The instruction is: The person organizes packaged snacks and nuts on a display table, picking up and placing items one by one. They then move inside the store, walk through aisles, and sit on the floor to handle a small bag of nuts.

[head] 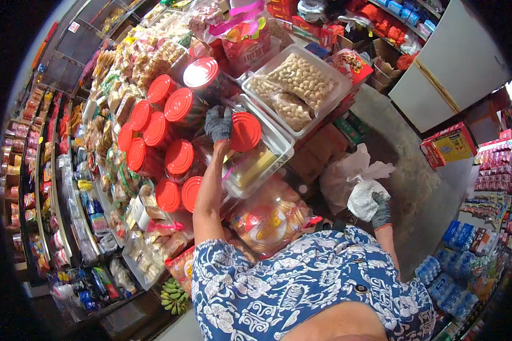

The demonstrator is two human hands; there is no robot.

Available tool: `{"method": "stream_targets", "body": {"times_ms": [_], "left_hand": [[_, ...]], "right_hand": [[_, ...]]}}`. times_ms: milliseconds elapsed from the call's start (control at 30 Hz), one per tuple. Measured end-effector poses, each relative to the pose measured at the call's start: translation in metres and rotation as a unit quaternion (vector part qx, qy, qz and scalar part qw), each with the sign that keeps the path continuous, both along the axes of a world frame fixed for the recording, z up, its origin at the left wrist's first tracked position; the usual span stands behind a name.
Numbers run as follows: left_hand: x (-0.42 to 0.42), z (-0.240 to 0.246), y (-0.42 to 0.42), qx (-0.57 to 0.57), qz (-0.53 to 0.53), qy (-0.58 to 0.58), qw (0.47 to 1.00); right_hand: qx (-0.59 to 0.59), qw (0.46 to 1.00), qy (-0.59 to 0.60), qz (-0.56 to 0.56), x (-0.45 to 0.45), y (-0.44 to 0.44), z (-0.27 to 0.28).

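Gloved in grey, my left hand point(218, 124) reaches in among red-lidded jars, its fingers beside a jar with a round red lid point(245, 131); whether it grips that jar I cannot tell. My right hand point(381, 209), in a like glove, holds a bunched white cloth point(365, 199) at the right, by a pale plastic bag point(337, 181). Several more red-lidded jars point(178, 156) stand left of my left arm. One lid point(201, 72) above my left hand shines with glare. A clear plastic bin point(256, 177) with yellowish contents lies under the nearest jar.
A plastic tub of bagged peanuts point(296, 134) stands beyond the jars. A large bag of round snacks point(269, 217) lies close to my body. Green bananas point(174, 296) are at the lower left. Shelves of packaged goods line both sides, with a red and yellow carton point(449, 145) at the right.
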State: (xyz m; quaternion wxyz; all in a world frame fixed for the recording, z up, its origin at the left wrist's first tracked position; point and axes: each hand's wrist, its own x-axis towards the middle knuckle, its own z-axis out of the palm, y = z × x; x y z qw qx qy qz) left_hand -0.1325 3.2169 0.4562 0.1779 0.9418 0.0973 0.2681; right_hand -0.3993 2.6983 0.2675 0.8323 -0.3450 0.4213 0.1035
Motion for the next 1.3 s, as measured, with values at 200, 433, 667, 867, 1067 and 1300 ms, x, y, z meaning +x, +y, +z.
{"method": "stream_targets", "body": {"times_ms": [200,433,667,867,1067,1300], "left_hand": [[0.065,0.022,0.009,0.088,0.172,0.337,0.922],[0.112,-0.043,0.074,0.104,0.016,0.336,0.936],[0.124,-0.046,0.057,0.031,0.076,0.285,0.955],[0.11,-0.002,0.082,0.362,-0.006,0.244,0.9],[0.055,0.094,0.024,0.096,-0.066,0.123,0.986],[0.003,0.113,-0.014,-0.284,-0.219,0.022,0.933]], "right_hand": [[0.019,0.999,0.004,-0.047,-0.019,-0.012,-0.017],[0.052,0.998,-0.01,-0.043,-0.043,-0.028,-0.051],[0.057,0.997,0.036,-0.044,-0.043,-0.014,-0.044],[0.1,0.995,0.012,-0.027,-0.042,-0.004,-0.04],[0.08,0.996,-0.006,-0.033,-0.047,-0.012,-0.083],[-0.03,0.998,-0.043,0.04,-0.032,-0.008,-0.042]]}}
